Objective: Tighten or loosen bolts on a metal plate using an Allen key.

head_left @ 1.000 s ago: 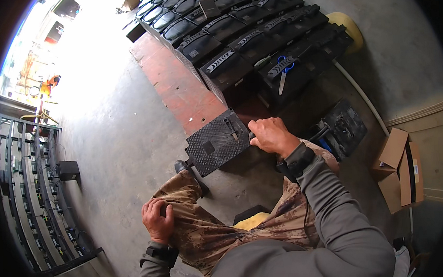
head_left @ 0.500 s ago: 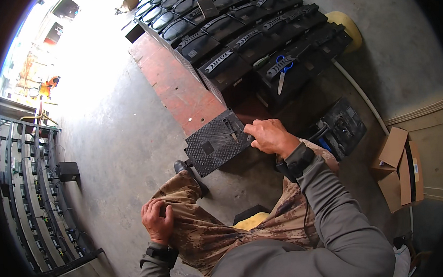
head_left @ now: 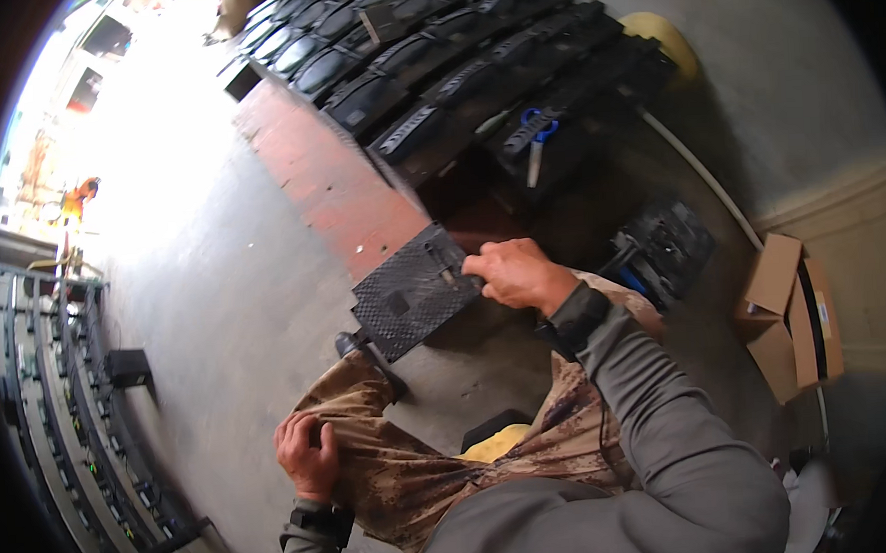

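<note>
My right hand [head_left: 518, 273] is closed at the right edge of a black textured plate [head_left: 404, 297]. Its curled fingers hide whatever they grip. The plate has a square recess and a small elongated piece on its upper right part, and it lies at the near end of a red board [head_left: 333, 187]. My left hand [head_left: 307, 456] rests on my left thigh in camouflage trousers, holding nothing, its fingers apart.
Rows of black cases [head_left: 442, 66] stand ahead, with blue-handled scissors [head_left: 538, 136] on the nearest row. Right of my knee is a black case [head_left: 670, 250], then an open cardboard box [head_left: 777, 299]. A metal rack [head_left: 64, 406] stands at the left.
The view has shifted, so the cases, board and plate appear slightly further left. My right hand stays at the plate's right edge and my left hand on my thigh.
</note>
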`<state>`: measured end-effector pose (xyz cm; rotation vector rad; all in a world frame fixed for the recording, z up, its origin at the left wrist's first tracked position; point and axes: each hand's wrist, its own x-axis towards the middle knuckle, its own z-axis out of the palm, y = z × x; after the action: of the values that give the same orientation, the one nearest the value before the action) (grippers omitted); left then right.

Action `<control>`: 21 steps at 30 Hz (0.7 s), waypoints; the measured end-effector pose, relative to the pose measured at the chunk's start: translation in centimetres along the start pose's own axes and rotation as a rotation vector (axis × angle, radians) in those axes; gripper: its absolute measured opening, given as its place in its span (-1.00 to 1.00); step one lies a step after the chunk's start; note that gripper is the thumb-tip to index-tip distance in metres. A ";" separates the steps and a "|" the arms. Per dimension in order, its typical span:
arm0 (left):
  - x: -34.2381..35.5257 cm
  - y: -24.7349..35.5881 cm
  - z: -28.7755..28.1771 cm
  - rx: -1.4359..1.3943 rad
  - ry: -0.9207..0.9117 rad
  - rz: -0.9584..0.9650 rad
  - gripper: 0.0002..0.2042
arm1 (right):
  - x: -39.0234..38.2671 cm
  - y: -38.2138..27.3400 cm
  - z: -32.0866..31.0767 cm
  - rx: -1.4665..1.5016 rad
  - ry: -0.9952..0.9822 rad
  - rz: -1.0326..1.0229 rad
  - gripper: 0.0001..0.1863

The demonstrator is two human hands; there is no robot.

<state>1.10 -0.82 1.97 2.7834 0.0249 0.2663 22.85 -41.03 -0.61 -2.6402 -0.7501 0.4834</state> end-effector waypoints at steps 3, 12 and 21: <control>-0.1 0.1 -0.5 0.010 -0.017 -0.027 -0.82 | 0.2 -0.2 0.2 -0.007 0.044 -0.010 -0.72; -0.4 -0.8 -0.1 0.006 -0.043 -0.030 -0.80 | 0.2 -0.5 0.1 -0.006 0.128 0.004 -0.85; 0.0 -1.5 0.5 0.018 -0.038 -0.024 -0.80 | -0.3 -0.6 1.2 0.060 0.134 0.103 -0.64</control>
<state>1.17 0.47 1.03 2.8034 0.0518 0.2083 21.89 -40.41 -1.41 -2.6339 -0.5532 0.3457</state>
